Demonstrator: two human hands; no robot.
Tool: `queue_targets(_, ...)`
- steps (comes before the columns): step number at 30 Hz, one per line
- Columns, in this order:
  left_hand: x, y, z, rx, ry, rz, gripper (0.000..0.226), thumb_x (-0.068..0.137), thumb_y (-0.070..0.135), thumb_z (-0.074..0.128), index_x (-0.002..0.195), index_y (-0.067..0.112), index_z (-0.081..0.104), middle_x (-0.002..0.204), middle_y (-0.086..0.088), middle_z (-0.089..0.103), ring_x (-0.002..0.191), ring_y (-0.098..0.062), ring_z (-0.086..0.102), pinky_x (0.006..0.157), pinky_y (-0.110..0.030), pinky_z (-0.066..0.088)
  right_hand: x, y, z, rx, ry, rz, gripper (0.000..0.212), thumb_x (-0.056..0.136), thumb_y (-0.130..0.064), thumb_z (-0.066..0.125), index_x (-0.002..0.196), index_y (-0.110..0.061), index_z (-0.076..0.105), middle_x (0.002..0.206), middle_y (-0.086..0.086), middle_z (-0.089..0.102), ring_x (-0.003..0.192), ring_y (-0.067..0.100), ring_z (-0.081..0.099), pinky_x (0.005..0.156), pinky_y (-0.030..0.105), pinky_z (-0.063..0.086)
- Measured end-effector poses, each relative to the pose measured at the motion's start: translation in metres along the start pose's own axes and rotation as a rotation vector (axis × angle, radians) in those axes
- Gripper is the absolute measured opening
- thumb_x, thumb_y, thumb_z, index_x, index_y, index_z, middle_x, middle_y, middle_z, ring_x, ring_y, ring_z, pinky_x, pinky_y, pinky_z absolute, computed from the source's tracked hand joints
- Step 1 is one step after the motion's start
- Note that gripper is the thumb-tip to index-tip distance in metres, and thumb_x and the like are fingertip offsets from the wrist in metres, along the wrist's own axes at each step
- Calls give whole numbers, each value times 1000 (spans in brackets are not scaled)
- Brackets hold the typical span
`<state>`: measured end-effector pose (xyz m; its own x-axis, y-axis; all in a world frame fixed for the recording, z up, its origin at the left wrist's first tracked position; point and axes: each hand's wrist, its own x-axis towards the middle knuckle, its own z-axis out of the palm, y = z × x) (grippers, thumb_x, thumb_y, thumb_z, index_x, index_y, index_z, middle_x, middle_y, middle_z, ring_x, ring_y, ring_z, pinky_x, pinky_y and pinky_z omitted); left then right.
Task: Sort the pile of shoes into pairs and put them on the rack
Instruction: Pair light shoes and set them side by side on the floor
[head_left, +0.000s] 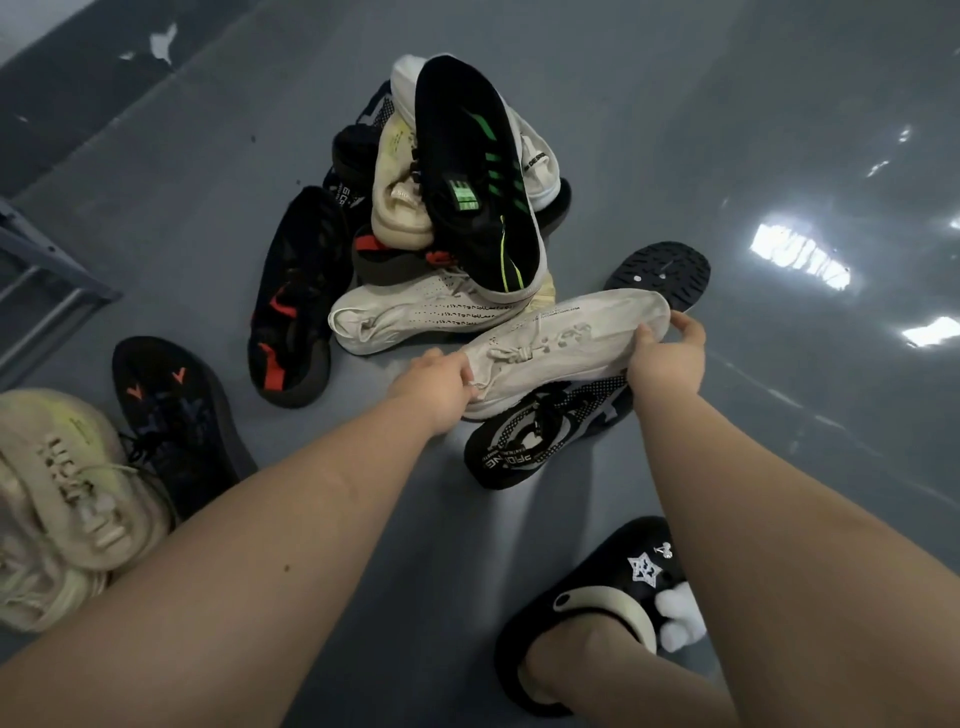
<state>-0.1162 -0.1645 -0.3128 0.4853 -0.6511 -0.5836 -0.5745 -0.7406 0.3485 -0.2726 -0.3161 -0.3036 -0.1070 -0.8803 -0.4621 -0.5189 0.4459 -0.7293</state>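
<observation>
A cream knit sneaker (566, 345) lies across the near side of the pile of shoes (452, 208). My left hand (439, 387) grips its heel end and my right hand (667, 345) grips its toe end. Under it lies a black-and-white patterned sneaker (540, 441). A matching cream sneaker (410, 317) lies just behind, on the floor. On top of the pile rests a black sneaker with green stripes (478, 171). A black sneaker with red marks (293, 301) lies at the pile's left.
At the lower left sit a beige sneaker (67, 499) and a dark sneaker with orange marks (171, 415). A grey metal rack frame (47, 260) shows at the left edge. My foot in a black clog (597, 597) stands at the lower right. A black sole (660, 273) lies beyond my right hand.
</observation>
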Motion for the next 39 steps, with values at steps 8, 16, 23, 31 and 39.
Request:
queue_targets(8,-34,-43,-19,-258,100,-74,14,90,32,59,87,19,55,108,-7,55,103,-25,55,85,-31,40,-25,-6,12,2,-89,-117,32,92,-18,53,123,-19,52,105,1,63,99,25,64,92,44,52)
queue_targets(16,-123,-89,-36,-541,230,-177,26,94,28,54,103,5,62,102,-9,61,88,-16,53,76,-25,36,-89,-11,31,19,-239,-142,34,91,-22,55,125,-20,52,114,2,61,101,25,62,90,47,53)
queue_targets(23,-219,-145,-34,-671,239,-104,21,97,20,49,110,9,61,99,-5,62,94,-16,55,92,-34,44,-168,-18,41,-90,-403,-264,35,91,-26,55,126,-19,56,110,8,67,97,30,65,87,50,54)
queue_targets(31,-290,-203,-30,-1286,327,-363,17,99,26,43,107,17,54,115,-8,55,107,-24,51,99,-44,42,-273,-15,56,-6,-552,-312,34,95,-20,52,128,-15,52,106,8,63,100,30,64,86,50,55)
queue_targets(39,-333,-219,-26,-1666,290,-466,30,101,18,34,124,7,50,108,-11,62,94,-27,60,84,-45,47,-326,5,46,46,-589,-186,49,93,-21,57,139,-15,43,131,8,55,109,27,61,81,34,55)
